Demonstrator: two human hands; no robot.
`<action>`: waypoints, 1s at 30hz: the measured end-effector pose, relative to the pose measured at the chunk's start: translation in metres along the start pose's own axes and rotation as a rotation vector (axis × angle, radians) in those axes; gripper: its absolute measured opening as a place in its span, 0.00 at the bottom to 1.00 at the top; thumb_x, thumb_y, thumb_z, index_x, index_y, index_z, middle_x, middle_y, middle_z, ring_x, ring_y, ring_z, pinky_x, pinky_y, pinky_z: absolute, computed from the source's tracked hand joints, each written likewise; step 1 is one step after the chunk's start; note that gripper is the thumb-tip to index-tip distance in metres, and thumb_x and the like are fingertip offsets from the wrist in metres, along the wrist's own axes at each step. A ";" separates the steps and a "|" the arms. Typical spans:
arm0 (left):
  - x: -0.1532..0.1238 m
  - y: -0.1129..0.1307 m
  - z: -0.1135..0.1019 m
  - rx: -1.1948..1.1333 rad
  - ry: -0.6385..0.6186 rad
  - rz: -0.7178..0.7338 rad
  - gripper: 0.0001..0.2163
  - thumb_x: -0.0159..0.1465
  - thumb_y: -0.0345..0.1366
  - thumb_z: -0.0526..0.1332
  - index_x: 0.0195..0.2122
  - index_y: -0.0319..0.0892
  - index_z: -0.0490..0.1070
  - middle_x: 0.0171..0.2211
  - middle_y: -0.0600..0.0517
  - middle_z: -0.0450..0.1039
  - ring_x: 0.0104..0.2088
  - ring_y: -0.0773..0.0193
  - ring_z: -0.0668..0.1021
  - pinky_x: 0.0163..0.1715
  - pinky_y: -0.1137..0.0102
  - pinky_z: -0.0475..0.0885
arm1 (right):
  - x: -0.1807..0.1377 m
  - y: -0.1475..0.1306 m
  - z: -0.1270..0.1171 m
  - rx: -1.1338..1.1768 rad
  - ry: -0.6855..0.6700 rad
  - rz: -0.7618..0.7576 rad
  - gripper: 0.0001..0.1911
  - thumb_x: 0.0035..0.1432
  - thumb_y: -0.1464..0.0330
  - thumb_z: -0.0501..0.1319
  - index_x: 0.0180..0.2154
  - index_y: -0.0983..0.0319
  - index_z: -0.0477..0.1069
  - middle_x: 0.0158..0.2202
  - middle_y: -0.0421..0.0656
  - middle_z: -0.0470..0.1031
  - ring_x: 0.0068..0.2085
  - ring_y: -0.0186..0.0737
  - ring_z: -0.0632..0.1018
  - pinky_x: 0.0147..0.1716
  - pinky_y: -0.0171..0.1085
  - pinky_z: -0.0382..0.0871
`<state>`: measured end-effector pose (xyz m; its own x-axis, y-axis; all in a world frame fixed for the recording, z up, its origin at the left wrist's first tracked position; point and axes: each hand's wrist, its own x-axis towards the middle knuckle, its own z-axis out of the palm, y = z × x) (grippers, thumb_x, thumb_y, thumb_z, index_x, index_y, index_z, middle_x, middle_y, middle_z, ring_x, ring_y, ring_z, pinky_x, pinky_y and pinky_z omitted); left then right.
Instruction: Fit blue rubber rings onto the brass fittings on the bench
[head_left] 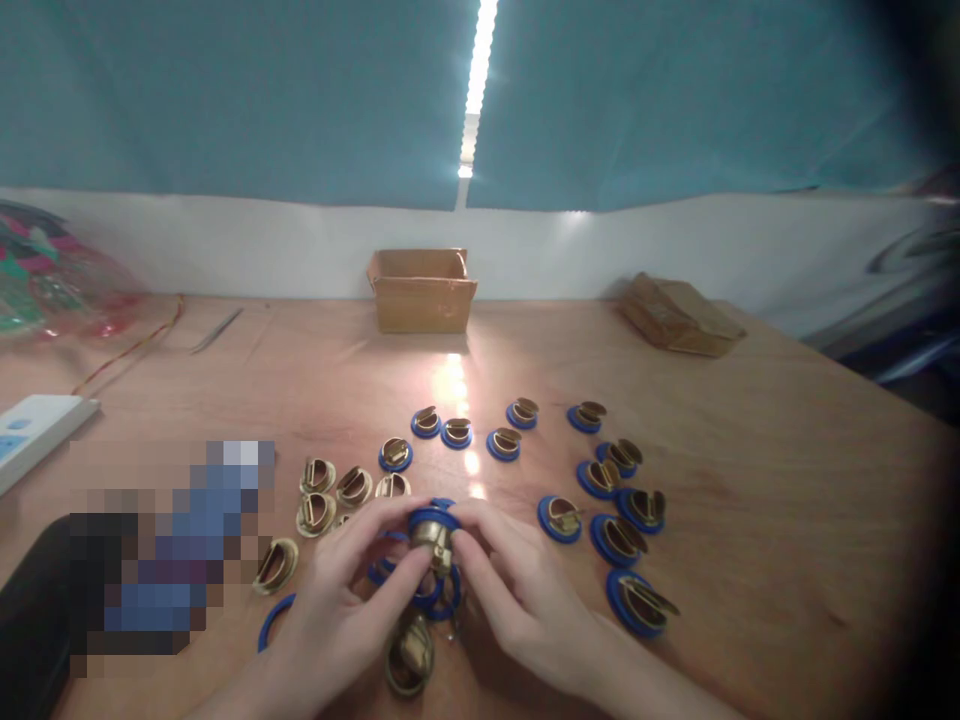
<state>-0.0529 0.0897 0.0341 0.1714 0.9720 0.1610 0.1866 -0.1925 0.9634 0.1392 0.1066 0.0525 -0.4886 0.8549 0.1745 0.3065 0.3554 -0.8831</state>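
Observation:
Between the fingertips of both hands is a round brass fitting (pixel 430 536) with a blue ring around its rim. My left hand (pixel 358 585) pinches it from the left, and my right hand (pixel 517 585) grips the other side. Loose blue rings (pixel 448 603) lie under it, partly hidden by my fingers. Closer to me is another brass fitting (pixel 410 657). A single blue ring (pixel 276 620) shows beside my left wrist. To the left sit several brass fittings without rings (pixel 316 513). Several fittings with blue rings (pixel 619 540) spread across the middle and right.
An open cardboard box (pixel 424 308) stands at the back of the wooden table (pixel 750 600), with a crumpled brown paper piece (pixel 681 315) to its right. A white power strip (pixel 45 430), a thin metal tool (pixel 217 330) and clear plastic bags (pixel 60 280) are at left. Something pixelated (pixel 172 570) lies front left.

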 end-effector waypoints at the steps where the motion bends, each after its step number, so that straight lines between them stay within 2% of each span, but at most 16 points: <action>1: 0.000 0.001 0.000 -0.035 0.009 -0.009 0.13 0.65 0.30 0.62 0.50 0.51 0.71 0.45 0.53 0.77 0.45 0.66 0.81 0.43 0.76 0.79 | 0.000 0.000 0.000 -0.002 0.004 -0.007 0.08 0.68 0.72 0.50 0.45 0.58 0.66 0.35 0.40 0.72 0.36 0.36 0.75 0.35 0.35 0.68; 4: 0.000 0.002 0.003 -0.157 0.032 -0.045 0.12 0.64 0.28 0.63 0.46 0.51 0.71 0.41 0.57 0.78 0.42 0.70 0.82 0.43 0.80 0.77 | -0.001 0.002 0.000 -0.002 0.018 -0.044 0.11 0.66 0.71 0.54 0.50 0.57 0.63 0.35 0.39 0.72 0.34 0.36 0.75 0.31 0.34 0.69; 8: 0.000 0.002 0.005 -0.271 0.015 -0.059 0.14 0.62 0.25 0.64 0.44 0.51 0.70 0.42 0.59 0.79 0.44 0.71 0.81 0.47 0.80 0.75 | -0.002 0.006 0.002 -0.077 0.092 -0.108 0.19 0.61 0.72 0.61 0.52 0.56 0.62 0.39 0.40 0.72 0.34 0.36 0.75 0.31 0.34 0.71; 13: 0.001 0.006 0.006 -0.314 0.040 -0.067 0.17 0.57 0.22 0.68 0.42 0.51 0.72 0.41 0.61 0.80 0.42 0.74 0.82 0.45 0.84 0.74 | -0.001 0.007 0.002 -0.149 0.194 -0.226 0.20 0.62 0.76 0.59 0.55 0.60 0.65 0.42 0.45 0.74 0.37 0.37 0.76 0.35 0.34 0.74; 16: 0.002 0.009 0.009 -0.361 0.040 -0.055 0.17 0.55 0.20 0.68 0.39 0.50 0.72 0.42 0.62 0.80 0.41 0.74 0.82 0.44 0.85 0.75 | 0.000 0.005 0.000 -0.162 0.270 -0.291 0.18 0.62 0.80 0.57 0.52 0.62 0.69 0.40 0.44 0.76 0.38 0.36 0.78 0.37 0.32 0.74; 19: 0.001 0.008 0.013 -0.373 0.038 -0.056 0.18 0.54 0.19 0.68 0.38 0.50 0.72 0.41 0.61 0.81 0.40 0.74 0.82 0.43 0.85 0.75 | 0.002 0.003 -0.001 -0.141 0.282 -0.276 0.16 0.62 0.82 0.56 0.48 0.62 0.72 0.38 0.43 0.77 0.37 0.34 0.78 0.37 0.30 0.73; 23: -0.001 0.001 0.014 -0.372 0.028 -0.119 0.17 0.56 0.21 0.68 0.40 0.49 0.71 0.38 0.60 0.81 0.40 0.73 0.82 0.42 0.84 0.75 | 0.003 0.003 0.001 -0.106 0.277 -0.231 0.15 0.62 0.81 0.57 0.47 0.62 0.72 0.38 0.42 0.78 0.37 0.33 0.78 0.36 0.31 0.73; 26: -0.003 -0.002 0.012 -0.430 0.007 -0.169 0.16 0.59 0.23 0.66 0.44 0.49 0.69 0.41 0.57 0.81 0.43 0.70 0.82 0.44 0.81 0.76 | 0.002 0.004 0.005 -0.078 0.270 -0.197 0.14 0.61 0.80 0.59 0.47 0.61 0.71 0.40 0.41 0.77 0.36 0.33 0.77 0.34 0.31 0.73; 30: -0.004 -0.001 0.010 -0.468 -0.032 -0.139 0.18 0.60 0.23 0.66 0.47 0.51 0.70 0.46 0.58 0.80 0.47 0.70 0.81 0.48 0.80 0.74 | 0.001 0.004 0.007 -0.079 0.289 -0.194 0.14 0.60 0.80 0.59 0.47 0.61 0.71 0.39 0.42 0.76 0.36 0.34 0.76 0.33 0.32 0.72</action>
<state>-0.0441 0.0843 0.0303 0.2066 0.9781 0.0240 -0.2438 0.0277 0.9694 0.1342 0.1063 0.0462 -0.2958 0.8364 0.4615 0.2985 0.5399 -0.7870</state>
